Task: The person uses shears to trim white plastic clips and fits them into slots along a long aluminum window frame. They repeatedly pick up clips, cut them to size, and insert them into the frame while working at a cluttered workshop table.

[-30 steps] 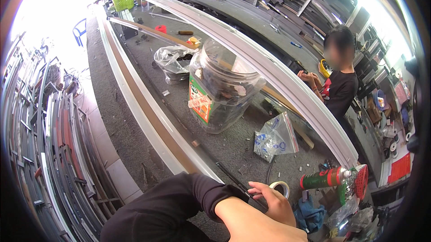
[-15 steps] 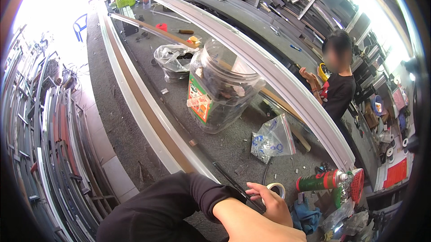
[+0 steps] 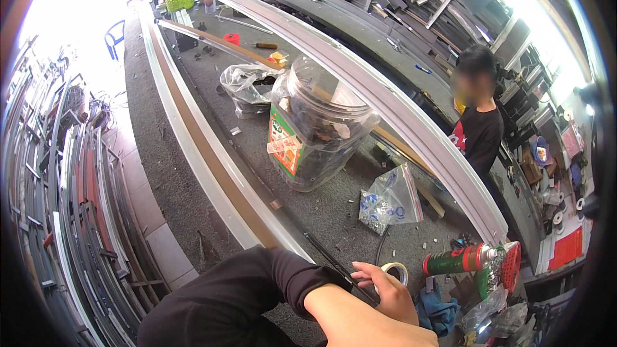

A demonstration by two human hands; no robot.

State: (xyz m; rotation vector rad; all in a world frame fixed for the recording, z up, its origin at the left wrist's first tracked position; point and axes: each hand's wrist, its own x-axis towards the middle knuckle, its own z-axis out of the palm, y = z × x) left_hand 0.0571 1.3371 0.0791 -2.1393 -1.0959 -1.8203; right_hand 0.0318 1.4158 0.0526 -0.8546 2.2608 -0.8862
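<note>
Cream tape roll [image 3: 403, 271]: on the counter [image 3: 321, 218], just beyond the knuckles of the right hand [image 3: 389, 292], partly hidden by it; whether they touch, I cannot tell. As a ring it has no long axis to speak of.
Hands: one shows, and by its placing I judge it the right; its fingers point up and to the left, loosely bent, with nothing seen between them. The left hand is out of view, so I cannot tell its state.
Left forearm: leaves a black sleeve [image 3: 299, 279] and slants down to the right, nearer the camera than the right hand and covering part of it.
Nearer side: of the two, the right hand lies closer to the roll.
Black strip [image 3: 328, 254]: long axis from upper left to lower right, its lower stretch passing by the right fingertips; contact is unclear.
White-and-brown profile [image 3: 204, 159]: left of the strip, running lengthwise away from the person, near end behind the sleeve.
Right of the hand: a blue cloth [image 3: 440, 311], with a green and red spray can [image 3: 456, 260] lying beyond it.
Farther up: a clear bag of small parts [image 3: 389, 202], then a large clear jar [image 3: 315, 135].
</note>
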